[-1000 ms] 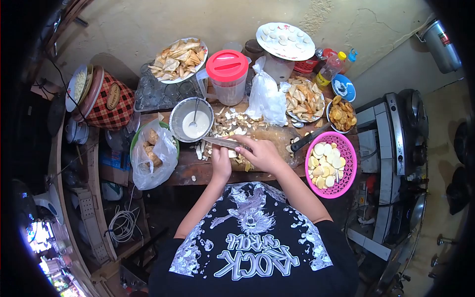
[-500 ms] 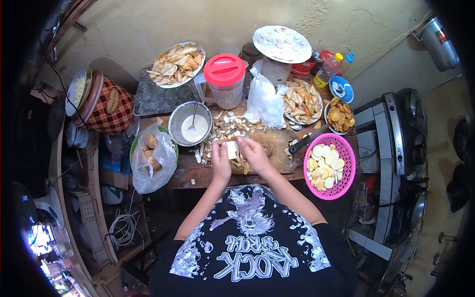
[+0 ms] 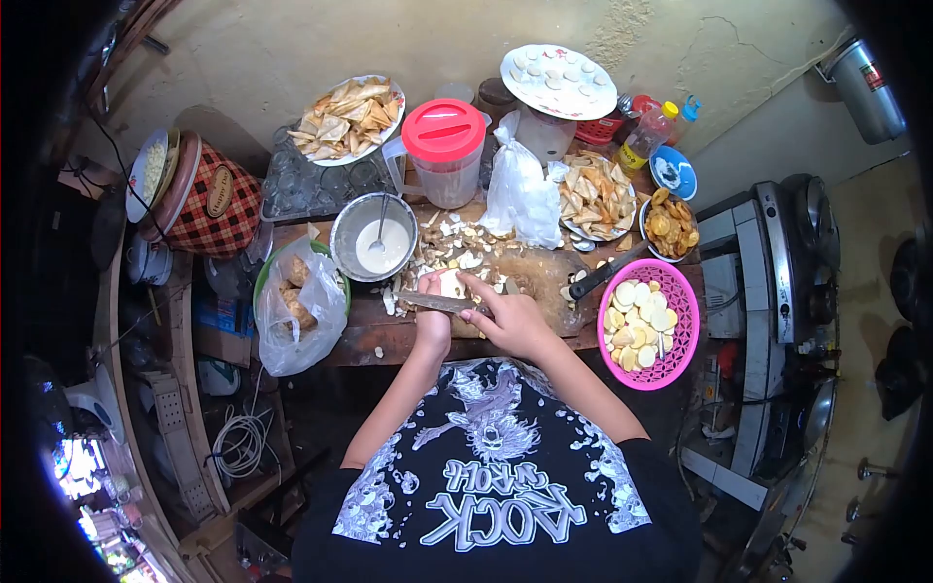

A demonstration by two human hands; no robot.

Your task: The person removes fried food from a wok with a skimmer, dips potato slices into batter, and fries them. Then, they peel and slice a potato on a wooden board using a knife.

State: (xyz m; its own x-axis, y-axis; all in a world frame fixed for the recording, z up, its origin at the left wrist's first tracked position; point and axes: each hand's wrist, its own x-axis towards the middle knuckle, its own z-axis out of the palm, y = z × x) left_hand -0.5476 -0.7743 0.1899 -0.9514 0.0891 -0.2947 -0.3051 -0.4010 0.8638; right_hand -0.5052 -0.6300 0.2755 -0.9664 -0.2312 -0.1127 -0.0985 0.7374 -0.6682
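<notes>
My left hand (image 3: 433, 316) is closed around a pale, peeled root vegetable (image 3: 452, 283) above the wooden board. My right hand (image 3: 509, 319) grips a knife (image 3: 435, 301), its blade pointing left across the front of the vegetable. The right index finger reaches along the top of the piece; the knife's handle is hidden in the fist. Peelings and white scraps (image 3: 466, 260) lie scattered on the cutting board (image 3: 539, 282) around both hands. A pink basket (image 3: 685, 335) of round pale slices (image 3: 637, 316) stands to the right.
A metal pot (image 3: 374, 238) with white batter and a spoon stands behind my left hand. A plastic bag (image 3: 301, 325) of brown roots sits on the left. Behind are a red-lidded pitcher (image 3: 444, 146), a white bag (image 3: 520, 194) and plates of folded pastries (image 3: 350, 119). A black-handled tool (image 3: 607, 272) lies near the basket.
The knife blade now shows, pointing left across the vegetable. My right hand has turned and moved slightly right and down, while the left stays around the piece.
</notes>
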